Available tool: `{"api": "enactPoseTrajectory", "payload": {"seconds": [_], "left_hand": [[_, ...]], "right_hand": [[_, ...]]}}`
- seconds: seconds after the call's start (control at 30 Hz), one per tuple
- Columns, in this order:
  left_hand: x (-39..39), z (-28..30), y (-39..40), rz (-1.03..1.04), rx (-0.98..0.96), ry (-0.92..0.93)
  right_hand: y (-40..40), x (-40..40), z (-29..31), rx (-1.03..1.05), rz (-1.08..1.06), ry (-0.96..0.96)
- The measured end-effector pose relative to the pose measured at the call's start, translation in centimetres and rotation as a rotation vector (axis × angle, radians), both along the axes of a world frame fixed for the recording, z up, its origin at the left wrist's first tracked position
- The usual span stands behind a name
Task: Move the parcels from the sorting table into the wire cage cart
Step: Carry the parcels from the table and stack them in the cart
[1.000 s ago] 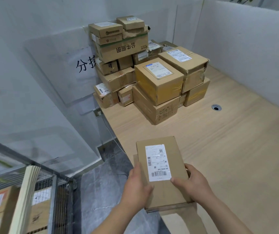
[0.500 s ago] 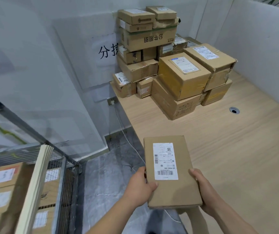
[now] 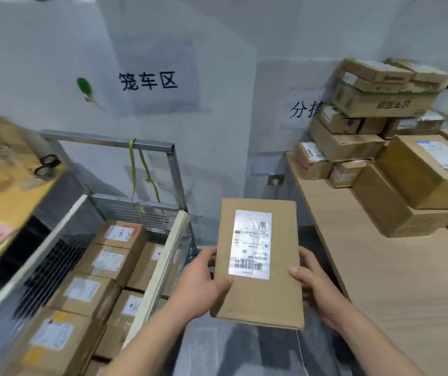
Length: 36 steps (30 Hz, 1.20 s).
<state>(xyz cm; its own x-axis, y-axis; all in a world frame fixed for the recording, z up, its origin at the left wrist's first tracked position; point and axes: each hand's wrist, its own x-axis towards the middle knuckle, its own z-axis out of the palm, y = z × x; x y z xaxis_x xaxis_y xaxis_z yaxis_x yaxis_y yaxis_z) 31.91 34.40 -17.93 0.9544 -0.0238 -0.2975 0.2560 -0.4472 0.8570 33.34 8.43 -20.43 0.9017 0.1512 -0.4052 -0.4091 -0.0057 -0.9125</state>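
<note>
Cardboard parcel (image 3: pixel 258 294), long axis away, label up

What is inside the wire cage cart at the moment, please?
The wire cage cart holds brown labelled parcels packed in rows, labels up. Anything beneath that top layer is covered, and the near end is out of frame.

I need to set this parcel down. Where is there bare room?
Table: bare wood in front of the box stack, right of the held parcel. Cart: crowded, labelled boxes cover its visible floor, so it would go on top.
</note>
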Motion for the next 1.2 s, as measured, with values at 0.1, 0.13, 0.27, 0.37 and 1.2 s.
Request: {"api": "enactPoseTrajectory", "payload": {"seconds": [0.1, 0.13, 0.27, 0.37, 1.2], "left_hand": [[-1.6, 1.7, 4.7, 0.101, 0.019, -0.048], [-2.3, 2.2, 6.4, 0.137, 0.021, -0.058], [-4.9, 3.5, 12.1, 0.289, 0.008, -0.081], [-7.1, 4.3, 15.4, 0.396, 0.012, -0.097], [-22.6, 2.8, 18.6, 1.089, 0.554, 0.163]], "right_hand": [[5.4, 1.0, 1.7, -0.023, 0.101, -0.041], [7.3, 1.3, 2.0, -0.025, 0.135, -0.061], [14.1, 2.3, 3.0, -0.011, 0.263, -0.127], [18.5, 3.0, 3.4, 0.007, 0.355, -0.152], [37.1, 6.9, 0.1, 0.081, 1.085, -0.094]]}}
